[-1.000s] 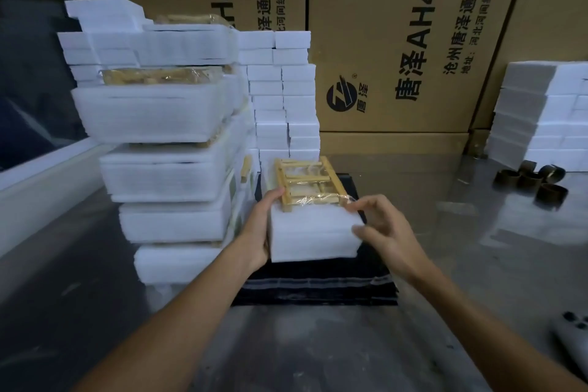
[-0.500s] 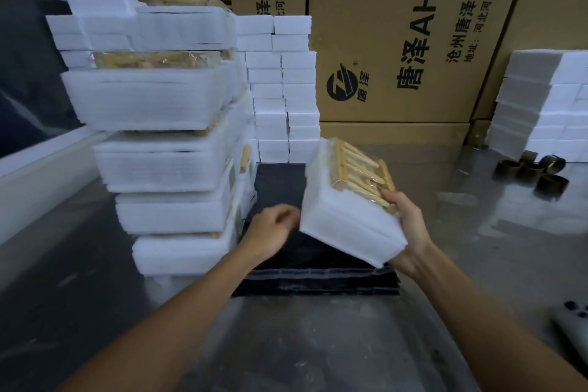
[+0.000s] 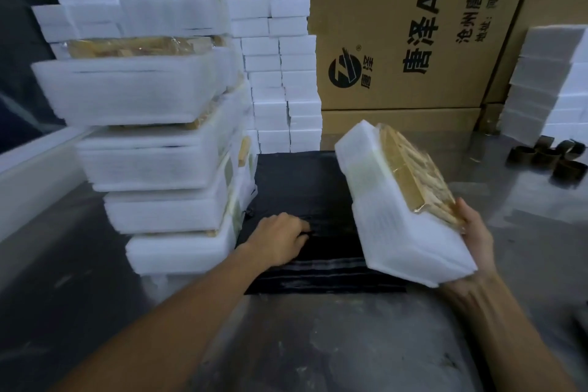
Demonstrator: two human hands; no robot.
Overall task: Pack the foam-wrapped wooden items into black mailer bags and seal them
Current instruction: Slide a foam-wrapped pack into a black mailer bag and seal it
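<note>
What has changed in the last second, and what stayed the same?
The right hand lifted the foam-wrapped item off the black bags, to the right, and tilted it. The left hand let go of it and went down onto the bags. The foam stacks and boxes stayed put.

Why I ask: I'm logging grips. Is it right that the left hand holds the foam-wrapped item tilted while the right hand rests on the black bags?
Hands swapped. In the head view the right hand holds the foam-wrapped item tilted, while the left hand rests on the black bags.
</note>
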